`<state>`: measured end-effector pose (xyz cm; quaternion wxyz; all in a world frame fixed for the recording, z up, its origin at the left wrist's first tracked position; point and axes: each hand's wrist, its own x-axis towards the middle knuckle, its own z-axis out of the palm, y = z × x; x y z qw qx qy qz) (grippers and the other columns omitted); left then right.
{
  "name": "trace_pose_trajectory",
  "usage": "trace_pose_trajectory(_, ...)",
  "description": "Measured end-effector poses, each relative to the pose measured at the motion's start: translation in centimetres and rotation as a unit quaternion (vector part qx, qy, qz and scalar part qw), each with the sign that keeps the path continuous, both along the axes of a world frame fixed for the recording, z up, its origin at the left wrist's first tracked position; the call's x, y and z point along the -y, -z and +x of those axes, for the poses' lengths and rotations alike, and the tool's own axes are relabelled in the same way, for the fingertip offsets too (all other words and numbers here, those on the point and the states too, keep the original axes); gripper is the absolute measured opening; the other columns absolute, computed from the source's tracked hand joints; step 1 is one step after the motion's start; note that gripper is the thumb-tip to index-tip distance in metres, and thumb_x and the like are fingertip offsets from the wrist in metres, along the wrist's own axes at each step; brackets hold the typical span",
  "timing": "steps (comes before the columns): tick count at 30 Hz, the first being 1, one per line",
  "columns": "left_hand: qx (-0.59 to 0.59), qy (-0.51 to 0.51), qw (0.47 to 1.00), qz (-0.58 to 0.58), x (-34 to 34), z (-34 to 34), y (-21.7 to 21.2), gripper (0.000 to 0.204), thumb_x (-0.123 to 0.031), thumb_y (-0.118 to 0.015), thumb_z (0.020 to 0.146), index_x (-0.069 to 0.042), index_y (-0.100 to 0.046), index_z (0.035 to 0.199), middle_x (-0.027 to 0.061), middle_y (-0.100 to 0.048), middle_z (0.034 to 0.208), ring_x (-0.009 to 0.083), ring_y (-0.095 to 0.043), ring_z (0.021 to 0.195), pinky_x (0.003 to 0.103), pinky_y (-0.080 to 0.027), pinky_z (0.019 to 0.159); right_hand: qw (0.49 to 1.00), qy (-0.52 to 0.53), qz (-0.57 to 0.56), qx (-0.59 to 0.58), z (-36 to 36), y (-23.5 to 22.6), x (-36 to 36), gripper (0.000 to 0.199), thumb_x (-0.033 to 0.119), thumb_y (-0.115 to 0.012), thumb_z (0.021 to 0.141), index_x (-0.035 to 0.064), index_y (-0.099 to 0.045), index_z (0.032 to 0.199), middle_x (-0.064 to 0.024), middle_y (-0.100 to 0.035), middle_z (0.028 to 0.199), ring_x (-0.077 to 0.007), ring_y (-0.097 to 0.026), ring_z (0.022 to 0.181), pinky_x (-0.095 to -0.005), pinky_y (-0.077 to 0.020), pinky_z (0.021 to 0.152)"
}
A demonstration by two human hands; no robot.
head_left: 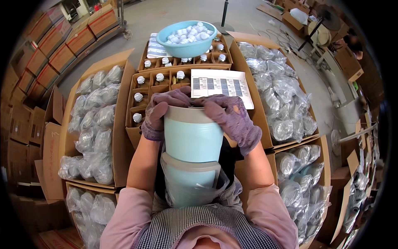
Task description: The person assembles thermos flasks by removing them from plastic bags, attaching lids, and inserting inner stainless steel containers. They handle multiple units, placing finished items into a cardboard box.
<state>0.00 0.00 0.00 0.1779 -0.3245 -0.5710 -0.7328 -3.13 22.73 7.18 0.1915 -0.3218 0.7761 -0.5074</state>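
Note:
My left hand [162,108], in a purple work glove, is closed on the far left of the grey rim of a light blue bucket-like container [193,139]. On its right side, my right hand [234,120], gloved alike, grips the same rim with the fingers curled over the far edge. Whether something small sits between the fingers is hidden. A second light blue container [188,189] with a grey rim rests against my lap, partly wrapped in clear plastic. Just beyond my hands lies a sheet of labels [222,86] on a carton of capped bottles [141,79].
A blue basin [186,49] heaped with white caps stands on a farther carton of bottles. Open cartons of plastic-wrapped goods flank me on the left [97,112] and right [275,95]. Stacked cartons [64,43] line the far left. A fan [327,18] stands far right.

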Motion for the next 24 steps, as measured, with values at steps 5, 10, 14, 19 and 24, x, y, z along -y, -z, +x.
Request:
trace_pose_trajectory(5, 0.113, -0.146, 0.982, 0.034, -1.5, 2.7, -1.0, 0.058, -0.045, -0.041, 0.101, 0.005, -0.067, 0.112, 0.0195, -0.068, 0.112, 0.0302, -0.062, 0.111, 0.044, -0.037, 0.11, 0.982, -0.108, -0.157, 0.014, -1.6, 0.4, -1.5, 0.043, 0.033, -0.041, 0.103, 0.006, -0.067, 0.124, -0.0128, -0.07, 0.115, -0.0205, -0.066, 0.099, -0.0319, -0.0527, 0.085)
trace_pose_trajectory(10, 0.3, -0.049, 0.948, 0.09, -2.8, 3.6, -0.7, 0.083, -0.068, -0.024, 0.099, 0.0, -0.041, 0.143, 0.0155, -0.056, 0.135, 0.026, -0.053, 0.125, 0.038, -0.038, 0.111, 0.982, -0.17, -0.033, -0.08, -1.7, -3.2, -2.7, 0.05, 0.041, -0.054, 0.096, 0.0042, -0.064, 0.128, -0.0157, -0.069, 0.115, -0.0201, -0.064, 0.102, -0.0326, -0.0515, 0.09)
trace_pose_trajectory(14, 0.129, -0.2, 0.963, 0.124, -3.9, 5.1, -2.5, 0.064, -0.054, -0.038, 0.103, -0.004, -0.048, 0.142, 0.0127, -0.054, 0.137, 0.0236, -0.049, 0.128, 0.041, -0.038, 0.11, 0.949, -0.245, -0.061, -0.188, -1.9, -3.7, -1.4, 0.055, 0.036, -0.067, 0.09, 0.0008, -0.06, 0.131, -0.019, -0.066, 0.12, -0.022, -0.065, 0.101, -0.0347, -0.0518, 0.09)
trace_pose_trajectory(19, 0.109, -0.172, 0.973, -0.113, -2.7, 5.3, -4.1, 0.031, -0.023, -0.061, 0.094, 0.005, -0.074, 0.097, 0.0139, -0.071, 0.102, 0.0284, -0.061, 0.111, 0.04, -0.041, 0.104, 0.993, -0.114, -0.01, 0.011, 0.3, -2.7, -1.1, 0.05, 0.038, -0.074, 0.083, 0.0029, -0.069, 0.119, -0.0167, -0.071, 0.111, -0.0205, -0.068, 0.096, -0.0327, -0.0526, 0.087)
trace_pose_trajectory(24, 0.082, -0.07, 0.992, 0.061, -2.2, 5.4, -3.0, 0.058, -0.048, -0.044, 0.101, 0.003, -0.066, 0.115, 0.0172, -0.065, 0.118, 0.03, -0.058, 0.116, 0.046, -0.04, 0.109, 0.973, -0.178, 0.014, -0.148, 2.8, -5.2, -0.9, 0.045, 0.036, -0.066, 0.09, 0.0014, -0.067, 0.12, -0.02, -0.069, 0.111, -0.0288, -0.069, 0.097, -0.0351, -0.0537, 0.087)
